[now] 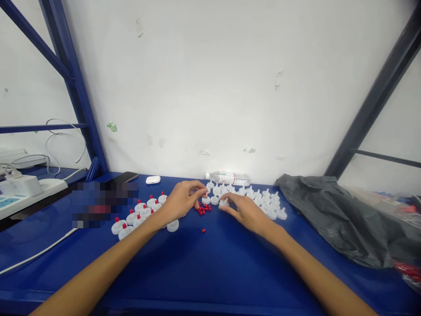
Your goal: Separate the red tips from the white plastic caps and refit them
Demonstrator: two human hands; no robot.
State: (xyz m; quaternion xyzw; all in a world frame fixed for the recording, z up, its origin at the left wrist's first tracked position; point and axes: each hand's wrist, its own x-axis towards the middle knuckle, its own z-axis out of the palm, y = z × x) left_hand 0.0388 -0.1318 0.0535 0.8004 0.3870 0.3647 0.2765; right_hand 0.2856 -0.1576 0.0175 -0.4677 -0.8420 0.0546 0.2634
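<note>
My left hand (184,198) is closed, its thumb and fingertips pinching a small red cap (205,195) on top of a white spouted lid (205,200). My right hand (245,211) has its thumb and forefinger closed around another white spouted lid (224,202). Between the hands lies a pile of loose red caps (203,210), with a single red cap (203,230) nearer to me. Left of my left hand stand rows of white lids topped with red caps (131,217), partly hidden by my forearm. Bare white spouted lids (271,204) crowd behind and right of my right hand.
A clear plastic bottle (230,177) lies along the wall, and a white case (153,180) sits to its left. A dark grey bag (345,215) covers the right side. A phone (126,177), a white cable (42,252) and a power strip (49,186) are on the left.
</note>
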